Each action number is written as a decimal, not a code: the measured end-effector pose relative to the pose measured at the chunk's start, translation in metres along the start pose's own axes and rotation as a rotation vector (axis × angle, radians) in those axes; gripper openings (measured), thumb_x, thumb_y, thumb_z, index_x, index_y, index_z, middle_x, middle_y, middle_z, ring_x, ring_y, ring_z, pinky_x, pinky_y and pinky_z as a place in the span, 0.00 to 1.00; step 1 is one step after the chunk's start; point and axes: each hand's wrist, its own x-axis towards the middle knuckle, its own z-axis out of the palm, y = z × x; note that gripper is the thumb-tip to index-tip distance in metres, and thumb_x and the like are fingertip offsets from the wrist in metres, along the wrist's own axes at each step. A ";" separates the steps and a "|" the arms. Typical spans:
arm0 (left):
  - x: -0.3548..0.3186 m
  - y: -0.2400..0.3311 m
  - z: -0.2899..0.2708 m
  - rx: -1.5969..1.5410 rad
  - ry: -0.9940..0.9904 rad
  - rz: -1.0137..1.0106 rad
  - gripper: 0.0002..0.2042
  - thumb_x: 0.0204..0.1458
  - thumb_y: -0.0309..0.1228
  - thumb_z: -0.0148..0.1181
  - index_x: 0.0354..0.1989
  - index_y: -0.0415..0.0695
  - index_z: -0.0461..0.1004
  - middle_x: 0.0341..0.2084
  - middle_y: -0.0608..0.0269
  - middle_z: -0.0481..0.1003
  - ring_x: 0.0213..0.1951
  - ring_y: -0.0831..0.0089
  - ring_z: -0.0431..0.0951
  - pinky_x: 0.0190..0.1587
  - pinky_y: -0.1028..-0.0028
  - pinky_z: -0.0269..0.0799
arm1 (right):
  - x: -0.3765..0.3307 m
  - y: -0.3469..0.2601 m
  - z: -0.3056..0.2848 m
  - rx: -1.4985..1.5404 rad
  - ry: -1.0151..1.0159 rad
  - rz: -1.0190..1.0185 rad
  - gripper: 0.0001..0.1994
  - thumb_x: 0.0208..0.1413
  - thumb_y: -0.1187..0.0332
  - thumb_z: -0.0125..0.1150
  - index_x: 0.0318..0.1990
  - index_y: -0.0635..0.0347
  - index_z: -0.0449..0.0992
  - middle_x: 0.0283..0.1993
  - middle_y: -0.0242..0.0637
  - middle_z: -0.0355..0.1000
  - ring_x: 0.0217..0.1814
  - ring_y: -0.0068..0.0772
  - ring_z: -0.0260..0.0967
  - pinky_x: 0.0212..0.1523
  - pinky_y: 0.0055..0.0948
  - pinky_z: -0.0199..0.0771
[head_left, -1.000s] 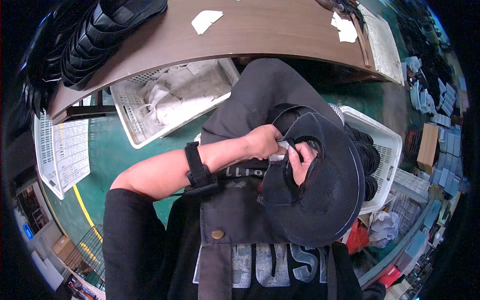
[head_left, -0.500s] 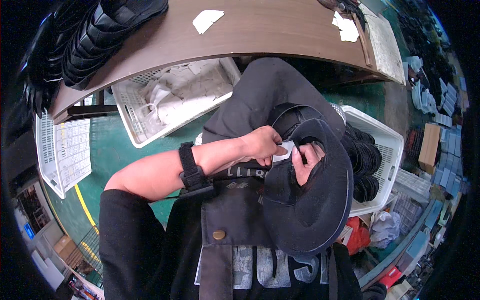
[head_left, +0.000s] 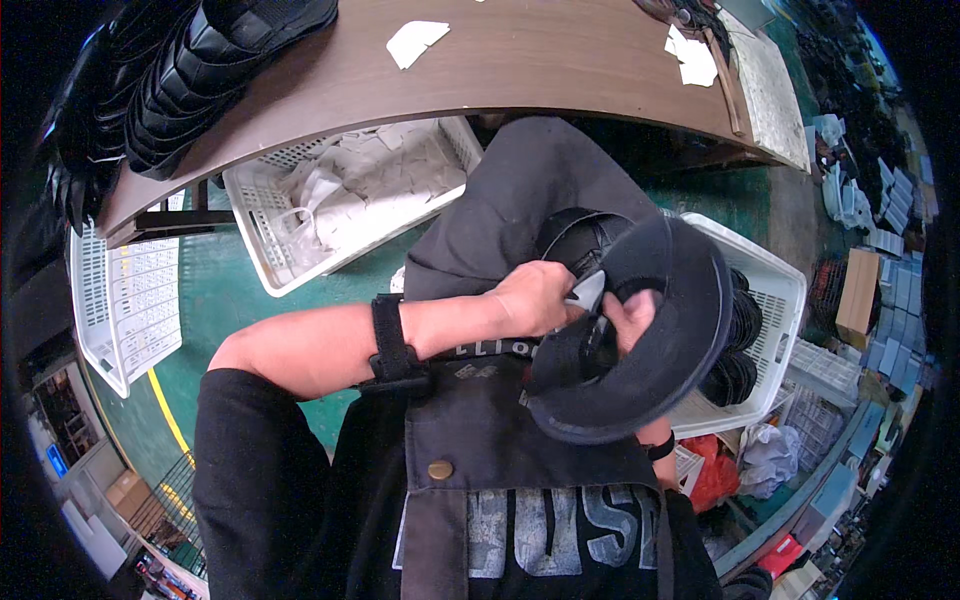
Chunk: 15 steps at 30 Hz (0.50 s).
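Pinching a white slip (head_left: 588, 291) with the left hand (head_left: 538, 298), fingers curled in and drawn together on its near end, right at the left edge of the opening in a black hat (head_left: 665, 375). Reaching up from under the brim with the right hand (head_left: 632, 316), thumb side showing inside the opening; cannot tell how the hidden fingers close, though apparently steadying the hat from within.

Since half a second ago, tipped the hat's lower edge up and round, baring the right wrist with its dark band (head_left: 660, 448). Also turned the slip from lying flat across the gap to poking up as a narrow point past the left fingers. Judging by that, handling slip and hat together, with the angle between them being adjusted; impossible to tell whether attached or loose.

Keeping the hat over the lap, beside the dark apron (head_left: 465, 425). Farther right, in a white crate (head_left: 790, 300), more black rounds (head_left: 735, 378). Beyond the knee, under the brown table (head_left: 560, 60), another crate (head_left: 250, 215) of white scraps (head_left: 400, 180). At the table's left end, a black stack (head_left: 190, 110).
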 end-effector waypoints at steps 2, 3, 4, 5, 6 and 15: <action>-0.001 0.008 0.002 0.172 0.006 0.104 0.15 0.43 0.37 0.61 0.30 0.36 0.77 0.29 0.43 0.76 0.40 0.53 0.77 0.44 0.63 0.71 | 0.008 0.022 0.003 0.239 -0.022 -0.126 0.19 0.48 0.74 0.64 0.48 0.63 0.66 0.45 0.34 0.68 0.47 0.31 0.65 0.52 0.31 0.62; -0.003 0.008 -0.002 0.244 0.014 0.157 0.12 0.44 0.34 0.58 0.30 0.36 0.76 0.29 0.42 0.75 0.39 0.54 0.77 0.42 0.62 0.71 | 0.003 0.007 0.013 0.288 -0.037 -0.158 0.19 0.49 0.73 0.64 0.49 0.64 0.67 0.46 0.35 0.69 0.49 0.31 0.65 0.53 0.32 0.61; -0.005 0.016 -0.016 0.243 0.017 0.155 0.12 0.44 0.34 0.58 0.30 0.36 0.76 0.29 0.42 0.75 0.39 0.54 0.77 0.42 0.62 0.71 | -0.001 -0.010 0.018 0.339 -0.050 -0.190 0.19 0.49 0.72 0.63 0.49 0.64 0.68 0.47 0.36 0.69 0.51 0.32 0.64 0.54 0.33 0.60; -0.006 0.024 -0.034 0.077 -0.170 0.150 0.12 0.44 0.33 0.57 0.30 0.35 0.76 0.28 0.44 0.76 0.37 0.54 0.77 0.41 0.62 0.71 | -0.004 -0.025 0.015 0.216 -0.038 -0.151 0.17 0.51 0.72 0.62 0.47 0.65 0.69 0.45 0.37 0.71 0.48 0.33 0.66 0.53 0.33 0.62; -0.007 0.030 -0.047 -0.084 -0.363 0.151 0.11 0.45 0.32 0.56 0.31 0.35 0.75 0.26 0.46 0.76 0.36 0.54 0.77 0.40 0.62 0.70 | 0.008 -0.013 -0.001 0.088 -0.110 -0.238 0.16 0.51 0.72 0.62 0.47 0.65 0.69 0.43 0.37 0.71 0.44 0.34 0.69 0.52 0.34 0.64; -0.007 0.023 -0.071 0.878 0.368 1.394 0.11 0.42 0.34 0.51 0.32 0.42 0.72 0.34 0.60 0.71 0.48 0.62 0.69 0.51 0.61 0.64 | 0.044 -0.019 -0.003 -0.218 -0.244 -0.321 0.13 0.60 0.70 0.49 0.50 0.64 0.67 0.53 0.41 0.67 0.54 0.36 0.65 0.52 0.31 0.66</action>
